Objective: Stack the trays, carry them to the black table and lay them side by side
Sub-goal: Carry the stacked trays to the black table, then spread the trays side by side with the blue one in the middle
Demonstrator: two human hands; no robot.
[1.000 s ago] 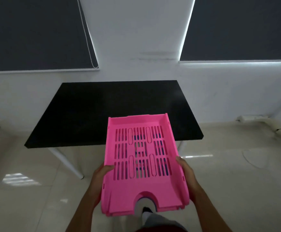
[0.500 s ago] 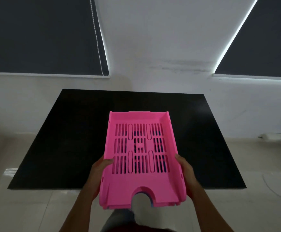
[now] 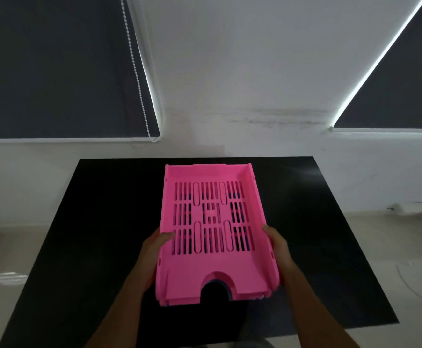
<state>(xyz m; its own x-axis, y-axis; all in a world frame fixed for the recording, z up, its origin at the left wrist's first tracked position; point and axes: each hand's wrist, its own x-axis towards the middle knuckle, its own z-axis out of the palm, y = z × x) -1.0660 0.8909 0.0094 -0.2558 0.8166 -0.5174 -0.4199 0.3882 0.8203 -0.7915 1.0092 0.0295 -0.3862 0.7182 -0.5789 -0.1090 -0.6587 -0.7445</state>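
The slotted pink plastic tray stack (image 3: 211,232), a bluish tray just visible beneath it, is held above the matte black bench (image 3: 99,234), each long side clamped in the grip of the left hand (image 3: 154,249) and the right hand (image 3: 277,247). The stack should be lowered level and flat toward one side, so that room is left beside it for the lower tray.

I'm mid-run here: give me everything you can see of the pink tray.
The pink tray looks like glossy moulded plastic: a rectangular letter tray with low side walls, a floor of slotted vents and a half-round notch in its near edge. It is held over the black table, long axis pointing away, whether touching it is unclear. The left hand and right hand grip its side walls. A bluish edge beneath hints at another tray nested under it.
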